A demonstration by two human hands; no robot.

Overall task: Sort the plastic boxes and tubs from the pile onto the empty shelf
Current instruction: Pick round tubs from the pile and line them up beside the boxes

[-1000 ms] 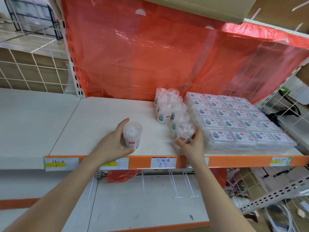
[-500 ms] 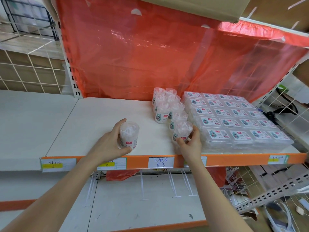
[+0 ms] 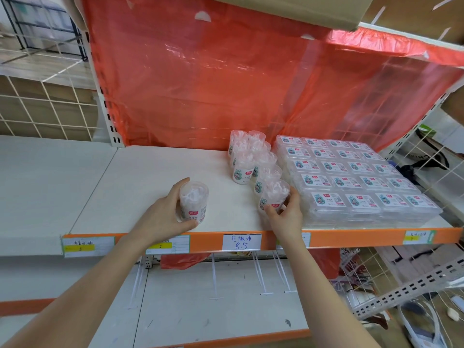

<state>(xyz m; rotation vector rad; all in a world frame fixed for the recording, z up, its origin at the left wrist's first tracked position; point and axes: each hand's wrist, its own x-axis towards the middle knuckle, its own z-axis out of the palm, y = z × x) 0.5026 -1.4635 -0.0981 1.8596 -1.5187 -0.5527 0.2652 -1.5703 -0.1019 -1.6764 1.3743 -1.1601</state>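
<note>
My left hand (image 3: 163,214) grips a clear round tub (image 3: 194,200) of white picks, standing upright on the white shelf (image 3: 150,187) near its front edge. My right hand (image 3: 286,214) holds another clear tub (image 3: 273,197), the frontmost of a double row of several tubs (image 3: 248,159) running back toward the red sheet. Right of that row lie flat clear plastic boxes (image 3: 351,179) with labels, stacked in a neat grid that fills the shelf's right part.
A red plastic sheet (image 3: 226,84) hangs behind the shelf. The orange front rail (image 3: 351,238) carries price tags. A lower white shelf (image 3: 213,310) lies beneath. Wire baskets (image 3: 414,272) with clutter stand at the right, and a cardboard box (image 3: 288,8) overhangs above.
Both hands stay on their tubs in nearly the same spots on the shelf. The view has shifted slightly.
</note>
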